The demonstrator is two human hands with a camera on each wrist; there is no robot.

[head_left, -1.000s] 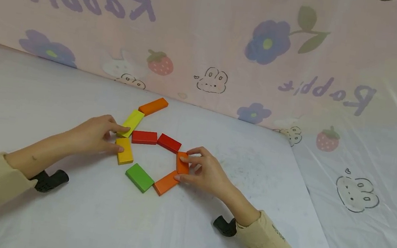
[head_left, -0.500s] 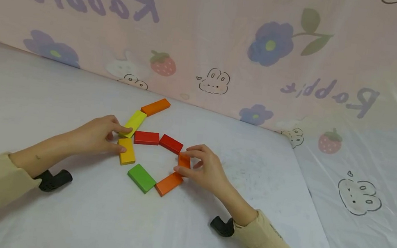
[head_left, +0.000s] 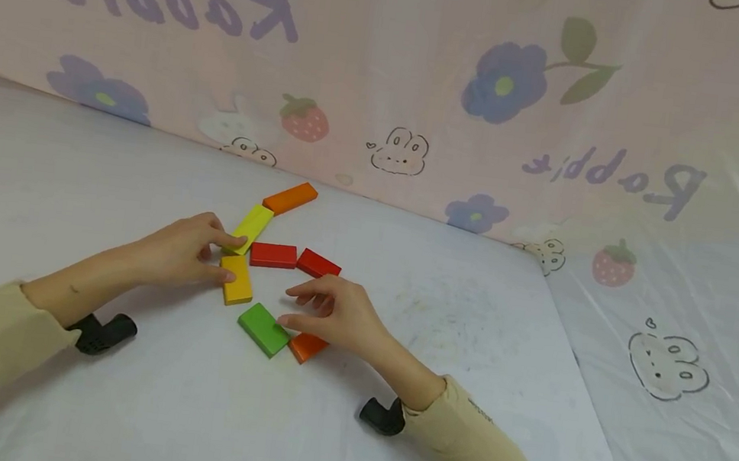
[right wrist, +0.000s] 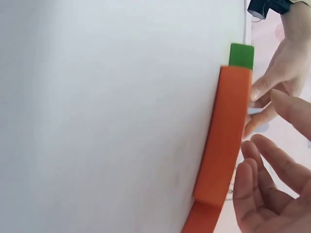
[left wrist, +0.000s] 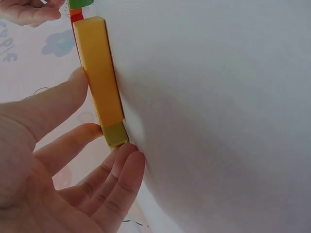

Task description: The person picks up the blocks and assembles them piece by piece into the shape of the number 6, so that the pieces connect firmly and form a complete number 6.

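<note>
My left hand [head_left: 180,253] rests at the left side of the blocks. Its thumb touches the amber block [head_left: 238,287], and its fingers lie on and against the end of the yellow block [head_left: 255,224]. With nothing in its fingers, my right hand [head_left: 341,315] hovers over the right of the curve. It covers one orange block in the head view and part of another orange block [head_left: 306,348]; both oranges show in the right wrist view, the fuller one an orange block [right wrist: 226,131]. The thumb overlaps the corner of a green block [head_left: 263,330]; contact is unclear.
Two red blocks, a left one [head_left: 273,256] and a right one [head_left: 318,263], lie end to end across the middle. An orange block [head_left: 290,198] extends from the yellow one at the back. A printed curtain [head_left: 359,91] stands behind the white table [head_left: 207,426].
My right hand has let go of the right-hand orange block and moved left towards the green block. The left hand stays on the amber and yellow blocks. The camera view has shifted slightly.
</note>
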